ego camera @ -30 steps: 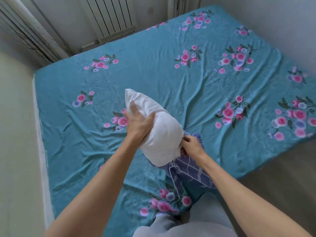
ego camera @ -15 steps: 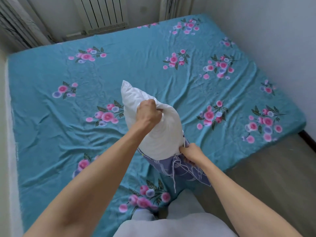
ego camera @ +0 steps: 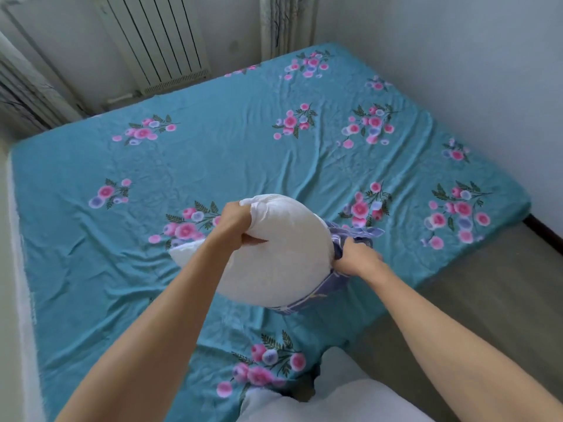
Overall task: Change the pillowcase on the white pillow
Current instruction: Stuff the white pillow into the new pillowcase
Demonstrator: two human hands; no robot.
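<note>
A white pillow (ego camera: 283,257) is held in the air above the near edge of the bed, most of it bare. My left hand (ego camera: 236,222) grips its upper left side, fingers dug into the stuffing. A purple pillowcase with white lines (ego camera: 338,287) is bunched around the pillow's right and lower end. My right hand (ego camera: 355,258) pinches that bunched fabric at the pillow's right side. One white corner of the pillow pokes out below my left forearm.
The bed (ego camera: 243,156) carries a teal sheet with pink flower prints and fills most of the view. A white radiator (ego camera: 158,41) stands on the far wall. A grey wall runs along the right, with bare floor (ego camera: 487,284) beside the bed.
The pillow has tipped from upright to lying more sideways, and more white shows. The purple pillowcase has slid toward the pillow's right end. My left hand has shifted its grip.
</note>
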